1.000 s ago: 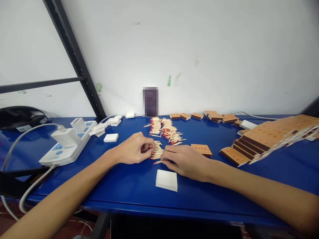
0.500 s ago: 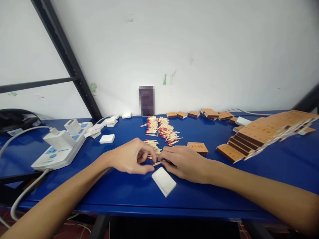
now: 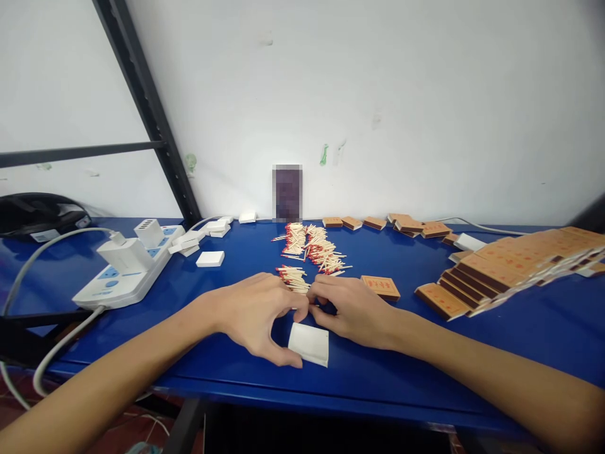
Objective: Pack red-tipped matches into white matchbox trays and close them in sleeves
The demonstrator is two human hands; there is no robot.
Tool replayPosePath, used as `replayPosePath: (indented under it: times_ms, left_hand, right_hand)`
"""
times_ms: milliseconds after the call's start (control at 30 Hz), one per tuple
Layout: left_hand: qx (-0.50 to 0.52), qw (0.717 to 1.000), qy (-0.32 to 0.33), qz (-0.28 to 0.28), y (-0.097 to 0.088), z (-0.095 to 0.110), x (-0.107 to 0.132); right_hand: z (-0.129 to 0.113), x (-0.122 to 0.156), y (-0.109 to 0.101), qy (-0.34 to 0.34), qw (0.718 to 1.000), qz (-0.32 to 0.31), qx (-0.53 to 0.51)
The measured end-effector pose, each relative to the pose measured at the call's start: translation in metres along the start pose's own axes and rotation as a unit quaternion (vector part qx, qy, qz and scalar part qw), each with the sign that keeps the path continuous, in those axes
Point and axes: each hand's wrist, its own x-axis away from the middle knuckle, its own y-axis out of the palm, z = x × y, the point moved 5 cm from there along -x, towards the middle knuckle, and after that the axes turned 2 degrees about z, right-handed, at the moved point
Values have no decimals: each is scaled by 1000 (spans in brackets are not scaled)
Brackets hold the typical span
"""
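A white matchbox tray (image 3: 309, 344) lies flat on the blue table, close to the front edge. My left hand (image 3: 258, 315) reaches round its left side, the thumb at the near corner and the fingertips at the far edge. Just beyond the tray is my right hand (image 3: 347, 309), its fingers bent and pinched together; what lies between them is hidden. A small heap of red-tipped matches (image 3: 293, 278) sits past both hands, partly covered by them. Behind it are two larger match piles, a left one (image 3: 296, 239) and a right one (image 3: 324, 249). An orange matchbox (image 3: 382, 287) lies beyond my right hand.
Stacked orange matchboxes (image 3: 501, 265) spread along the right, with several more (image 3: 409, 224) by the wall. White trays (image 3: 210, 258) lie at the left near a power strip (image 3: 137, 277) with plugged-in chargers. A dark blurred rectangle (image 3: 288, 195) leans on the wall.
My left hand has opened wider and moved onto the white tray, which has turned. The match seen between my hands is now out of sight. My right hand stays almost in place.
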Motion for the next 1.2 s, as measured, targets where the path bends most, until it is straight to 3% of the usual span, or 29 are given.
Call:
replayPosePath:
  times_ms: [100,200,367,467,733,900,1200]
  left_hand:
    - [37,999,0,13,-10,-6,0]
    - [39,995,-28,84,-22,-20,1]
    - [-96,985,-28,140,-16,-40,9]
    - [-149,978,-30,142,-10,-47,13]
    - [-85,985,-45,144,-9,-44,12]
    - [-72,987,-44,135,-4,-42,12]
    - [-65,989,-39,125,-1,-42,13]
  right_hand:
    - [-3,-4,1,-3,1000,5,-12]
    - [-4,-5,1,-8,1000,9,-22]
    - [-4,-4,3,-11,1000,-6,-10]
    - [-3,-4,3,-6,1000,-7,-6]
    - [-2,0,2,-17,1000,1,-4]
    - [-4,7,-3,-37,999,-21,-3]
    - [2,6,-2,-28,999,-4,35]
